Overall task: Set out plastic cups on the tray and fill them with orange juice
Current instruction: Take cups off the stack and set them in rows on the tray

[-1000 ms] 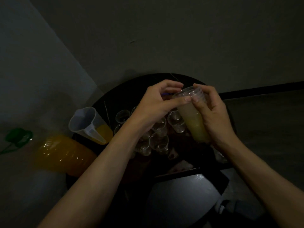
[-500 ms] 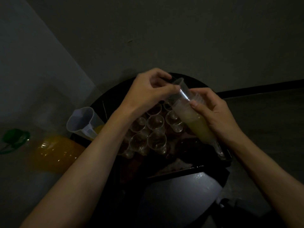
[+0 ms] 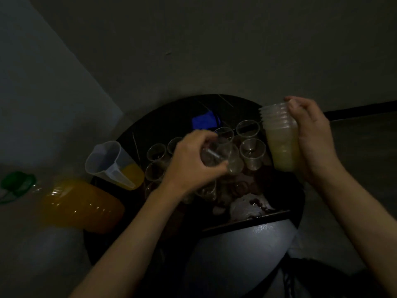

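Observation:
My right hand (image 3: 312,138) grips a stack of nested clear plastic cups (image 3: 279,138), held upright above the right side of the tray. My left hand (image 3: 193,164) holds a single clear cup (image 3: 221,158), tilted, just over the other cups. Several empty clear cups (image 3: 251,152) stand close together on the dark tray (image 3: 268,216). A clear jug (image 3: 113,164) with orange juice in its bottom stands at the tray's left. A large bottle of orange juice (image 3: 81,203) with a green cap lies further left.
The tray rests on a round dark table (image 3: 150,130) set in a wall corner. A blue object (image 3: 204,121) lies behind the cups. The scene is dim. A dark ledge runs along the right wall.
My left hand pulled one cup off the top of the stack and carried it down toward the tray. My right hand moved the stack to the right and turned it upright.

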Demonstrator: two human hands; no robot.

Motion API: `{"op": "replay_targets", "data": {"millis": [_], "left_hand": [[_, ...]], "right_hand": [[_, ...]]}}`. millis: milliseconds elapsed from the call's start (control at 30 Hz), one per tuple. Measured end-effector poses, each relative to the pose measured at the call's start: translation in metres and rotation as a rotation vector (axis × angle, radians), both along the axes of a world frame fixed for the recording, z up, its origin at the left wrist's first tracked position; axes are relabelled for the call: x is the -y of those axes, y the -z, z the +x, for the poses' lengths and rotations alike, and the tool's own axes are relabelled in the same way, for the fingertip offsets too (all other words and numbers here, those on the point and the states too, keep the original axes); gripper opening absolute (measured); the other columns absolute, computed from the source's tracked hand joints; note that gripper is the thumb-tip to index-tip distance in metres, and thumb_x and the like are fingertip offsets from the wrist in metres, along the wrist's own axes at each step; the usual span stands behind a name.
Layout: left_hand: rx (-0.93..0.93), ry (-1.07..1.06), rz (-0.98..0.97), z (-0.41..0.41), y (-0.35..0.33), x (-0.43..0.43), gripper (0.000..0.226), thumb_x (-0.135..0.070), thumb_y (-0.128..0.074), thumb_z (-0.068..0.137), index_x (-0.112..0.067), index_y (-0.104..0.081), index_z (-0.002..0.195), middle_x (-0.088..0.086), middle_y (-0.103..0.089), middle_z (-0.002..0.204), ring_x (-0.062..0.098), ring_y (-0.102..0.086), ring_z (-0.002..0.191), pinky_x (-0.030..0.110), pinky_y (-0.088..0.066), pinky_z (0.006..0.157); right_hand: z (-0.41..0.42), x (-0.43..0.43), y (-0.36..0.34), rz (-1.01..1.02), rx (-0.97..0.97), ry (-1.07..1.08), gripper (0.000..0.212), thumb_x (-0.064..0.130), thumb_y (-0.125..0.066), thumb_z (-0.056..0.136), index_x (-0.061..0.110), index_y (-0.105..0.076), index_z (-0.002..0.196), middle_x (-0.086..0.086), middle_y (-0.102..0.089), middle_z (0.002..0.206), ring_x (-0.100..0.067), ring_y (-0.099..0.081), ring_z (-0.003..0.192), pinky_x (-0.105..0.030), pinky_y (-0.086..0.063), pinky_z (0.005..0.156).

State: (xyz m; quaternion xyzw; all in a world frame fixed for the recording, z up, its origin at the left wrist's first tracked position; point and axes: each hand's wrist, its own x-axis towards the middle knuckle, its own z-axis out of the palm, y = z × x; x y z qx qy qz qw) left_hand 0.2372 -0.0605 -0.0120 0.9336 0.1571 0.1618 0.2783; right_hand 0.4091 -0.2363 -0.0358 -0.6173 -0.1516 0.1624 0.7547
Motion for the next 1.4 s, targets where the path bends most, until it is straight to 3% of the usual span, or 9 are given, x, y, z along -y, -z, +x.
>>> {"op": "replay_targets", "data": {"millis": [100,267,333,400,567,933,1067,1233,1400], "left_hand": [[-0.064,0.045,0.035,-0.004,0.028,0.010,0.061,-0.048,-0.076,0.068,-0.022,-0.061,0.122,-0.009,-0.055,0.117,0.009,-0.055,0.109,0.028,-0.049,0.096],[-0.103,0.055,0.099,-0.008,0.059,0.017,0.066,-0.046,-0.077,0.069,-0.020,-0.060,0.128,-0.006,-0.051,0.124,0.008,-0.047,0.118,0.002,-0.027,0.098],[-0.115,0.069,0.132,-0.008,0.066,0.019,0.068,-0.044,-0.078,0.071,-0.019,-0.060,0.131,-0.005,-0.052,0.127,0.007,-0.045,0.119,-0.001,-0.024,0.097],[-0.122,0.082,0.168,-0.007,0.072,0.020,0.068,-0.049,-0.073,0.073,-0.018,-0.059,0.132,-0.005,-0.053,0.128,0.008,-0.046,0.118,0.004,-0.027,0.097],[-0.096,0.068,0.266,-0.004,0.085,0.021,0.064,-0.055,-0.067,0.073,-0.016,-0.063,0.124,-0.002,-0.059,0.117,0.015,-0.050,0.104,0.031,-0.045,0.091],[-0.077,0.049,0.234,-0.001,0.097,0.015,0.057,-0.049,-0.071,0.070,-0.017,-0.065,0.116,-0.002,-0.058,0.111,0.015,-0.048,0.100,0.033,-0.047,0.087],[-0.066,0.055,0.234,0.000,0.099,0.014,0.054,-0.048,-0.072,0.074,-0.017,-0.064,0.118,-0.002,-0.057,0.113,0.015,-0.048,0.101,0.033,-0.048,0.087],[-0.021,0.048,0.241,0.000,0.100,0.014,0.051,-0.045,-0.075,0.075,-0.015,-0.065,0.115,-0.002,-0.058,0.110,0.014,-0.048,0.100,0.031,-0.048,0.086],[-0.020,0.061,0.265,0.000,0.101,0.013,0.053,-0.050,-0.075,0.075,-0.016,-0.065,0.115,-0.002,-0.057,0.110,0.013,-0.046,0.099,0.031,-0.047,0.085]], "right_hand": [[-0.003,0.001,0.000,0.078,-0.078,-0.030,0.031,0.045,-0.058,0.096,0.030,-0.062,0.123,0.003,-0.067,0.116,-0.012,-0.067,0.096,-0.035,-0.055,0.075],[-0.005,0.001,-0.003,0.125,-0.132,-0.038,0.029,0.043,-0.058,0.096,0.027,-0.064,0.120,-0.007,-0.066,0.122,-0.020,-0.068,0.099,-0.039,-0.057,0.077],[-0.005,0.001,-0.004,0.132,-0.137,-0.045,0.031,0.045,-0.060,0.095,0.028,-0.063,0.121,-0.009,-0.065,0.125,-0.028,-0.067,0.107,-0.043,-0.058,0.081],[-0.005,0.001,-0.004,0.137,-0.135,-0.055,0.032,0.044,-0.059,0.096,0.027,-0.062,0.123,-0.009,-0.065,0.126,-0.031,-0.066,0.110,-0.043,-0.057,0.082],[-0.007,0.001,-0.005,0.141,-0.127,-0.059,0.028,0.041,-0.057,0.097,0.026,-0.062,0.121,-0.003,-0.067,0.117,-0.018,-0.067,0.098,-0.036,-0.057,0.075],[-0.010,-0.003,-0.007,0.138,-0.134,-0.074,0.035,0.050,-0.065,0.089,0.030,-0.064,0.117,-0.009,-0.064,0.127,-0.024,-0.066,0.105,-0.041,-0.057,0.080],[-0.013,-0.003,-0.005,0.138,-0.138,-0.083,0.030,0.044,-0.059,0.093,0.029,-0.064,0.118,-0.009,-0.064,0.128,-0.032,-0.064,0.115,-0.048,-0.056,0.088],[-0.015,-0.006,-0.007,0.140,-0.141,-0.081,0.034,0.044,-0.061,0.091,0.025,-0.063,0.119,-0.012,-0.065,0.126,-0.024,-0.066,0.104,-0.044,-0.056,0.084],[-0.016,-0.006,-0.006,0.139,-0.134,-0.088,0.033,0.042,-0.059,0.094,0.023,-0.062,0.121,-0.013,-0.064,0.127,-0.023,-0.066,0.105,-0.044,-0.056,0.085]]}}
